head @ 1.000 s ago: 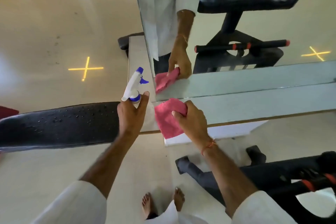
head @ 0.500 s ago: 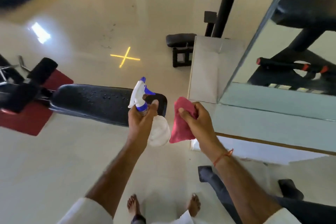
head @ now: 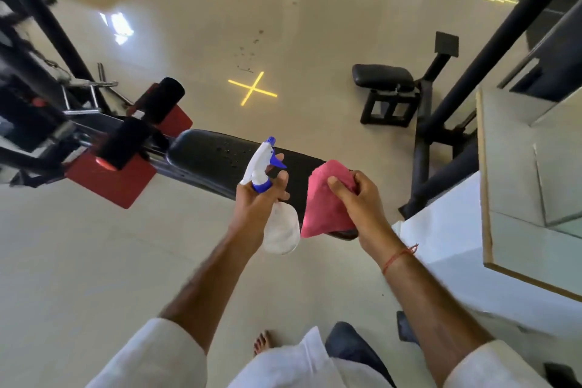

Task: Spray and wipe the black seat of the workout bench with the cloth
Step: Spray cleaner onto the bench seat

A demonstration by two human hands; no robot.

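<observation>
Turned toward the wet black padded seat point(head: 214, 157) ahead, left hand point(head: 253, 214) grips the white-blue spray bottle point(head: 261, 167), right hand point(head: 362, 201) clutches the pink cloth point(head: 324, 208); wiping seems next.

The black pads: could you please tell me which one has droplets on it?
The long bench seat just beyond the spray bottle carries droplets; the small pad farther back on the right shows none.

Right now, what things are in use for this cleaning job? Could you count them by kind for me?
Spray bottle: 1, gripped by the left hand
Pink cloth: 1, bunched in the right hand
Black bench seat: 1, dotted with droplets
Total: 3
</observation>
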